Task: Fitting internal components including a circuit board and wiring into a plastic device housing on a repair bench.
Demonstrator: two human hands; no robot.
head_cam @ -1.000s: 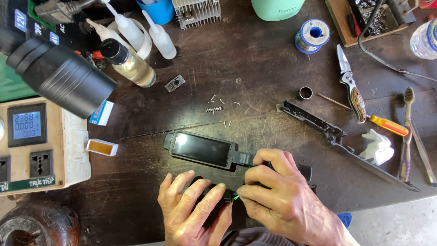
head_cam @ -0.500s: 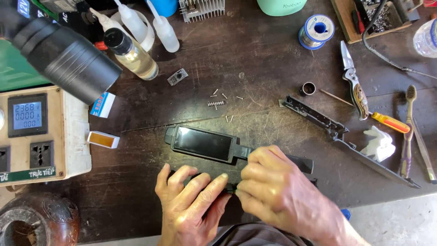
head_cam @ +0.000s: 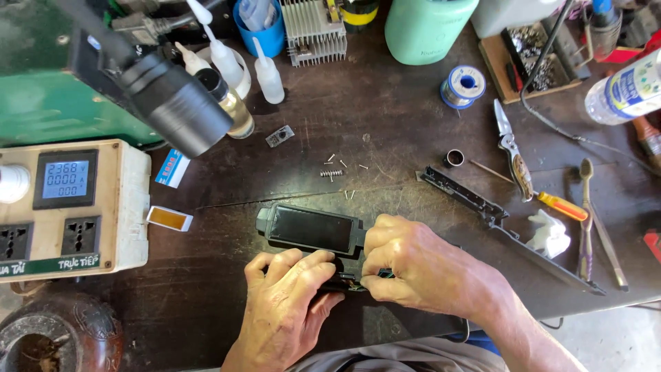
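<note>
Black device [head_cam: 313, 229] nr bench edge [head_cam: 413, 329]

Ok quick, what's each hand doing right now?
Left hand: closed on the black device, steadying it.
Right hand: fingers pinched at the device's near end; anything pinched is hidden.

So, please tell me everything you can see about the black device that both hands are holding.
The black device is a flat, long body, seemingly plastic, with a glossy dark rectangular panel on top. It lies flat on the dark table, near its front edge. The left hand presses on its near side; the right hand covers its right end, fingers pinching there. That end is hidden.
</note>
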